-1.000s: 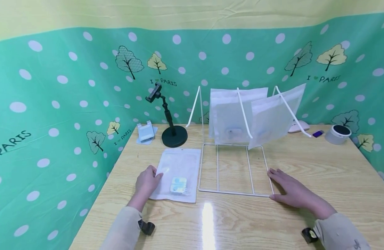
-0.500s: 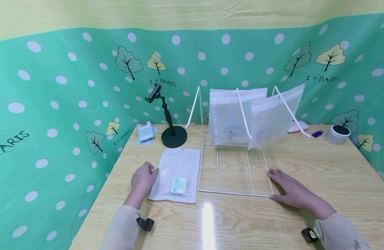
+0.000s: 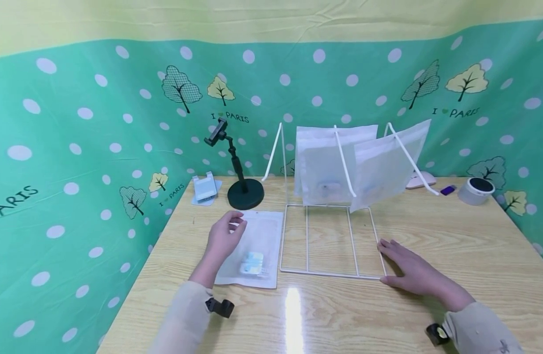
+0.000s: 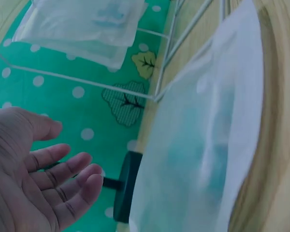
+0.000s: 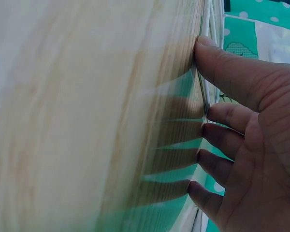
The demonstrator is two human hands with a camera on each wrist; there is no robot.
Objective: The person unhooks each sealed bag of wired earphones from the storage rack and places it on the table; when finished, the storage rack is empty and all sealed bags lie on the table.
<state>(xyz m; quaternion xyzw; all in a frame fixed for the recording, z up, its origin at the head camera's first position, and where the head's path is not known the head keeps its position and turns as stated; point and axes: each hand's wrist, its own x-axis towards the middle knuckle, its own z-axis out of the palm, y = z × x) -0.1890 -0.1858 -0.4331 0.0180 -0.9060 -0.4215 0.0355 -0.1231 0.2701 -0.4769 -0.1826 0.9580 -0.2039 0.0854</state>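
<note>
A translucent white pouch [image 3: 259, 241] with a pale blue item [image 3: 252, 262] inside lies flat on the wooden table, left of a white wire rack [image 3: 328, 273]. My left hand [image 3: 226, 235] hovers over the pouch's far left part, fingers relaxed, holding nothing. In the left wrist view its palm [image 4: 34, 183] is open beside the pouch [image 4: 203, 145]. Two more pouches [image 3: 328, 162] hang on the rack's slanted rods. My right hand [image 3: 408, 268] lies flat on the table at the rack's near right corner. The thumb [image 5: 227, 67] touches the wire.
A black phone stand [image 3: 245, 191] and a small white holder [image 3: 206, 188] stand behind the flat pouch. A tape roll [image 3: 476, 189], a white mouse [image 3: 420, 179] and a small blue item [image 3: 449, 189] sit at the far right. Green dotted cloth walls the table in.
My left hand has lifted off the pouch's left edge and moved forward and right, over its far left part. The right hand and the rack have stayed still.
</note>
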